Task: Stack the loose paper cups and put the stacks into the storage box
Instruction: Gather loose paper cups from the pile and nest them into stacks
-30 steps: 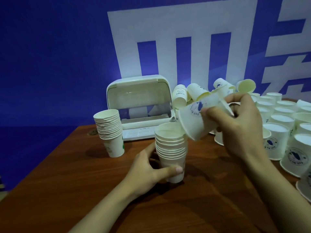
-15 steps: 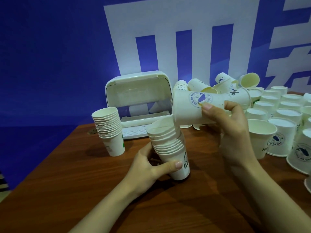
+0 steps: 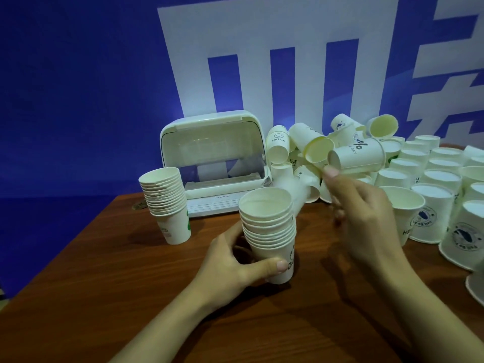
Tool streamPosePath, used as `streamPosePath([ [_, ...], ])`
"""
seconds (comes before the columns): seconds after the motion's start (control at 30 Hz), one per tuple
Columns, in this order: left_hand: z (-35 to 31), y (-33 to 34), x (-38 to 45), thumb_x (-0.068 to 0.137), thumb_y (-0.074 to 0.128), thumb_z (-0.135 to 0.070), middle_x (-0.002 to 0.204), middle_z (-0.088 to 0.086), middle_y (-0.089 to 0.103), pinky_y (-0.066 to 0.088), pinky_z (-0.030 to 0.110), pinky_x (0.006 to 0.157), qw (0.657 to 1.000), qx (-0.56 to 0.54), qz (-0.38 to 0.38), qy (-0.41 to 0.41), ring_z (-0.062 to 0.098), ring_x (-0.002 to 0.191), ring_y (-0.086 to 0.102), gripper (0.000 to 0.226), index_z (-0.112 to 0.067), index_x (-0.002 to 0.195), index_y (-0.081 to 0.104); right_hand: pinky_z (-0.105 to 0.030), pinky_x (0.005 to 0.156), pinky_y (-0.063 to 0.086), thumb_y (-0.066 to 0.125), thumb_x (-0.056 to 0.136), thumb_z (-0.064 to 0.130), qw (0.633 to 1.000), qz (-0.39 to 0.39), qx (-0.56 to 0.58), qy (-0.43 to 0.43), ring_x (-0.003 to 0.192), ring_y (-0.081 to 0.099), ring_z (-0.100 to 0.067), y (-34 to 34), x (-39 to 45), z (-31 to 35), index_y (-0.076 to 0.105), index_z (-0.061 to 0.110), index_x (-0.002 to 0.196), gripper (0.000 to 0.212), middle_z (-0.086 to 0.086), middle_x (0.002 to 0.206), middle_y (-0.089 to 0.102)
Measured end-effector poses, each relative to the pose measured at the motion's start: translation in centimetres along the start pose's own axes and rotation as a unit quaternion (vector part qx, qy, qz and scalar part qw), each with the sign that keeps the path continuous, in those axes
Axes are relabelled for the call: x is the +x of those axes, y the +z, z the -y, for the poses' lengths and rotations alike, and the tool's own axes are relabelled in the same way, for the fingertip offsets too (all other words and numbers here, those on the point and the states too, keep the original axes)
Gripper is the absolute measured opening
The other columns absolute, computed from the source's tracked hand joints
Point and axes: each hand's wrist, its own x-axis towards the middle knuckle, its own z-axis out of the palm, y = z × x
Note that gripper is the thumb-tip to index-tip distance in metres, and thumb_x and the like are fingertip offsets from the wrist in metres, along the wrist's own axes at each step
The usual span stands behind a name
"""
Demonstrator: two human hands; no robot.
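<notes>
Since a moment ago the cup has left the right hand (image 3: pixel 366 213), which now hovers loosely curled and empty beside the paper-cup stack (image 3: pixel 269 231). The left hand (image 3: pixel 235 265) grips that upright stack's base on the wooden table (image 3: pixel 104 284). Loose cups (image 3: pixel 356 155) lie just beyond the right hand, the nearer one.

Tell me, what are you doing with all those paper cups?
A person is stacking loose paper cups on a wooden table. The left hand grips one stack of cups near its bottom, holding it upright. The right hand is raised beside it, and its fingertips touch a single cup lying on its side. A second stack stands alone near the storage box, whose lid is open. No stack is in the box yet, and many loose cups wait on the right.
</notes>
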Motion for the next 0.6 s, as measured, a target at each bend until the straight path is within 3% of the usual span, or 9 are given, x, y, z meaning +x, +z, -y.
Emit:
streamPosePath([
  [0.07,-0.1,0.0,-0.1,0.07,0.091,-0.04,0.12,-0.008,0.078,0.055,0.038,0.1,1.0,0.006,0.002,-0.001,0.014,0.116,0.071,0.056,-0.029,0.122,0.072,-0.041,0.061,0.033,0.053,0.084,0.07,0.995,-0.057,-0.074,0.033,0.06,0.041,-0.023,-0.5,0.5,-0.2,0.041,0.006,0.062,0.068,-0.002,0.058,0.041],
  [0.13,-0.1,-0.1,-0.1,0.07,0.091,-0.041,0.122,-0.009,0.077,0.055,0.041,0.102,1.0,0.009,0.009,-0.006,0.014,0.117,0.071,0.059,-0.029,0.125,0.071,-0.039,0.067,0.041,0.053,0.087,0.073,0.981,-0.071,-0.158,0.089,0.07,0.056,-0.023,-0.8,1.2,-0.9,0.053,0.009,0.076,0.065,0.002,0.069,0.057],
  [0.2,-0.2,-0.1,-0.1,0.071,0.09,-0.042,0.124,-0.009,0.076,0.054,0.043,0.104,1.0,0.01,0.014,-0.01,0.013,0.119,0.07,0.061,-0.03,0.127,0.07,-0.042,0.081,0.048,0.048,0.082,0.081,0.951,-0.022,-0.271,0.149,0.095,0.063,-0.029,-0.4,1.8,-1.8,0.057,0.015,0.1,0.069,-0.001,0.096,0.066],
  [0.27,-0.3,-0.1,-0.1,0.072,0.09,-0.041,0.125,-0.009,0.076,0.054,0.044,0.104,1.0,0.014,0.011,-0.009,0.013,0.119,0.07,0.06,-0.031,0.128,0.07,-0.044,0.092,0.047,0.044,0.079,0.087,0.917,0.04,-0.357,0.174,0.115,0.059,-0.035,0.7,2.3,-2.8,0.05,0.013,0.124,0.087,-0.01,0.125,0.062],
  [0.37,-0.4,0.0,-0.1,0.071,0.09,-0.042,0.124,-0.009,0.076,0.054,0.044,0.104,1.0,0.016,0.006,-0.005,0.012,0.119,0.07,0.061,-0.029,0.128,0.07,-0.046,0.098,0.043,0.049,0.087,0.073,0.885,0.106,-0.431,0.14,0.126,0.053,-0.04,3.2,3.2,-4.3,0.036,0.009,0.139,0.083,-0.016,0.143,0.046],
  [0.5,-0.4,0.0,-0.2,0.068,0.091,-0.045,0.12,-0.008,0.078,0.056,0.046,0.102,1.0,0.016,0.0,-0.007,0.014,0.115,0.072,0.061,-0.027,0.123,0.073,-0.049,0.093,0.045,0.058,0.091,0.051,0.853,0.121,-0.502,0.078,0.124,0.051,-0.042,5.3,5.2,-6.7,0.01,0.015,0.157,0.089,-0.017,0.145,0.033],
  [0.57,-0.3,0.0,-0.2,0.067,0.092,-0.046,0.118,-0.007,0.079,0.056,0.05,0.102,1.0,0.014,0.0,-0.01,0.016,0.112,0.073,0.06,-0.027,0.121,0.073,-0.044,0.08,0.047,0.063,0.089,0.042,0.846,0.092,-0.523,0.051,0.114,0.057,-0.038,5.2,5.9,-8.2,0.024,0.016,0.15,0.077,-0.014,0.136,0.041],
  [0.6,-0.3,0.0,-0.2,0.067,0.092,-0.045,0.118,-0.008,0.079,0.056,0.05,0.102,1.0,0.011,0.002,-0.012,0.015,0.112,0.073,0.06,-0.028,0.122,0.073,-0.041,0.073,0.046,0.063,0.089,0.039,0.845,0.073,-0.529,0.021,0.106,0.061,-0.036,5.1,6.2,-8.9,0.037,0.016,0.14,0.062,-0.012,0.128,0.048],
])
